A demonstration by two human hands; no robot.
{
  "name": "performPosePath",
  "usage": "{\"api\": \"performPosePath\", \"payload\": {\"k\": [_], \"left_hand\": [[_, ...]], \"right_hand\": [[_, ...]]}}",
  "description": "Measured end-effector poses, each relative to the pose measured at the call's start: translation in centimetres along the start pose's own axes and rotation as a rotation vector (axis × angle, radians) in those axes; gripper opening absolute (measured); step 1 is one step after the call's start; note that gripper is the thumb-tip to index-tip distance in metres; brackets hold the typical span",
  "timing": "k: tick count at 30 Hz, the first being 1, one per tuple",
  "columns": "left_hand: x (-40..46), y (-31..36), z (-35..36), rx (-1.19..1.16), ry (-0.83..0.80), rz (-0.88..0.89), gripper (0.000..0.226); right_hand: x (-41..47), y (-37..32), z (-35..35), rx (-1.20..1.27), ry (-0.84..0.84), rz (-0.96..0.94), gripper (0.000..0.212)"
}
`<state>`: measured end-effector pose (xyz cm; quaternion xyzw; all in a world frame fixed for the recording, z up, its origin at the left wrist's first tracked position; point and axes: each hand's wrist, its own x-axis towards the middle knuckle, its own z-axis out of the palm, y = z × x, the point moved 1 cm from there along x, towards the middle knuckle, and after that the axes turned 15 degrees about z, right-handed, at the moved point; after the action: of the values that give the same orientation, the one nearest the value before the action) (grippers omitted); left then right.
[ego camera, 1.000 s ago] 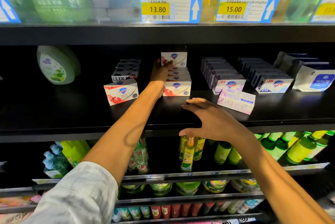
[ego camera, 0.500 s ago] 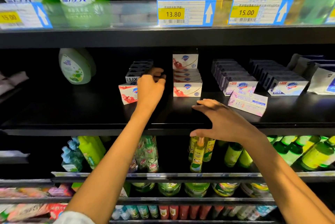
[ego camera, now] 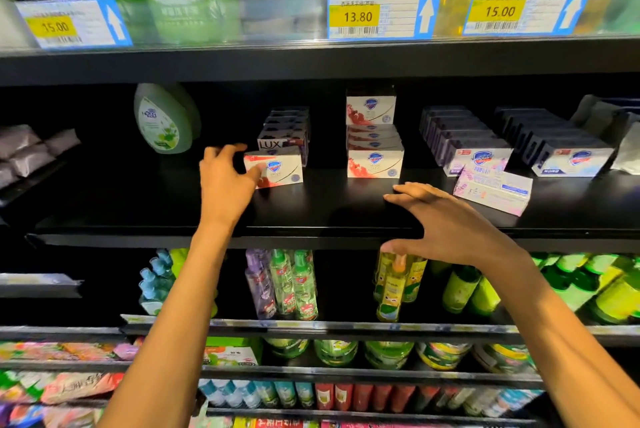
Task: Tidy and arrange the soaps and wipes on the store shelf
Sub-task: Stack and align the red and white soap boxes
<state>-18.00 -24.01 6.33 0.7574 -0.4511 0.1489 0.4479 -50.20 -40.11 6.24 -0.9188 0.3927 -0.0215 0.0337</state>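
While the left hand (ego camera: 225,181) closes on the loose red-and-white soap box (ego camera: 277,171), the main risk is a knock-on disturbance. That box stands skewed on the black shelf (ego camera: 138,216), directly in front of the LUX row (ego camera: 285,131) and touching or nearly touching its front box. A push toward the far side would likely shove that row back or twist it. A sideways drag to the right could carry the box into the red-and-white stack (ego camera: 374,147), whose top box (ego camera: 370,105) stands upright on flat-lying boxes and looks easy to topple.

Left hand state: partly open. The thumb lies against the box's front face near its left end; the fingers curl over toward the top left corner. Whether they bear on the box cannot be told, so a firm grip is not confirmed. A lift from this corner hold may let the box pivot and drop.

Right hand (ego camera: 446,223) state: open, fingers spread, holding nothing. It hangs over the shelf's near edge, with the thumb below the lip. The pink-and-white carton (ego camera: 491,188) lies askew just right of it, in front of the purple-and-white row (ego camera: 464,140); a careless sweep could push it off the edge.
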Motion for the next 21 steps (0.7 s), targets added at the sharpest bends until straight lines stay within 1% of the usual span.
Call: {"api": "performPosePath", "payload": {"k": [3,7,9,11,16,21], "left_hand": [[0.1,-0.2,-0.1,-0.186,-0.070,-0.064,0.048],[0.0,-0.1,-0.3,-0.271,-0.043,-0.079,0.047],[-0.2,-0.1,-0.4,-0.293,-0.026,-0.068,0.045],[-0.3,0.3,-0.5,-0.320,-0.020,-0.051,0.044],[0.8,3.6,0.0,-0.437,-0.014,0.015,0.042],[4.8,7.5,3.8,-0.445,-0.086,0.099,0.042]], "right_hand": [[0.0,0.0,0.0,0.001,0.005,0.009,0.109],[0.0,0.2,0.3,0.029,0.012,0.025,0.114],[-0.3,0.5,0.5,0.016,0.044,0.026,0.115],[-0.6,0.7,0.6,-0.002,0.068,0.030,0.111],[-0.8,0.9,0.7,0.021,0.060,0.046,0.105],[-0.7,1.0,0.9,0.039,0.055,0.062,0.108]]}}
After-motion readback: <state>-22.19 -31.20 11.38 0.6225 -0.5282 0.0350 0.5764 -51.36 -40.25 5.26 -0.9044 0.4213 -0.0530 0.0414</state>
